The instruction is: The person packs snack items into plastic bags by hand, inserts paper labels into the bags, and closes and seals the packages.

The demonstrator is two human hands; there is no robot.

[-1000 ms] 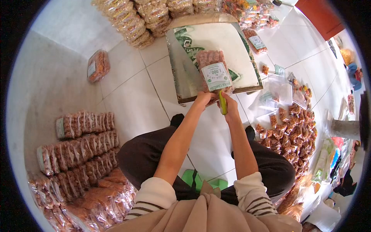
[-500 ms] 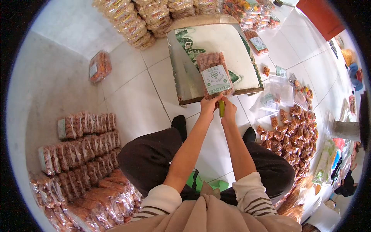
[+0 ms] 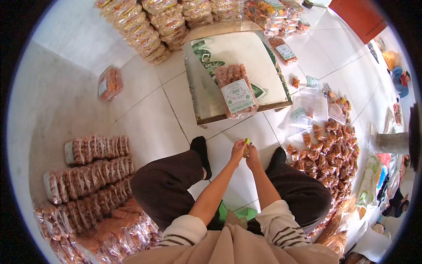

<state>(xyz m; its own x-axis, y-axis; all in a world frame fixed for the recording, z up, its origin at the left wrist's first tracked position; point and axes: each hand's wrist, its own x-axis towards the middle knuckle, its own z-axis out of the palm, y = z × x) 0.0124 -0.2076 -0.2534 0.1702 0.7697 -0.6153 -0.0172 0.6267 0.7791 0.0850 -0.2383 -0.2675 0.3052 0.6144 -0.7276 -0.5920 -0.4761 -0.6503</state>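
My left hand (image 3: 237, 151) and my right hand (image 3: 252, 155) are close together over the floor between my legs. Both are closed around a small yellow-green stapler (image 3: 246, 141); fingers cover much of it. Beyond them, a clear pack of reddish-brown snacks (image 3: 231, 76) lies on a low table (image 3: 260, 57), its near end slightly over the front edge. The pack carries a white and green label (image 3: 238, 93). Neither hand touches the pack.
Stacked snack packs (image 3: 90, 169) stand at the left, with a single pack (image 3: 110, 83) by the wall. Many small snack bags (image 3: 329, 154) lie heaped on the right, near clear plastic bags (image 3: 314, 105). Yellowish snack packs (image 3: 167, 22) are piled behind the table.
My hands have let go of the pack's near end and drawn back toward my body, bringing the stapler with them. The pack stays on the table.
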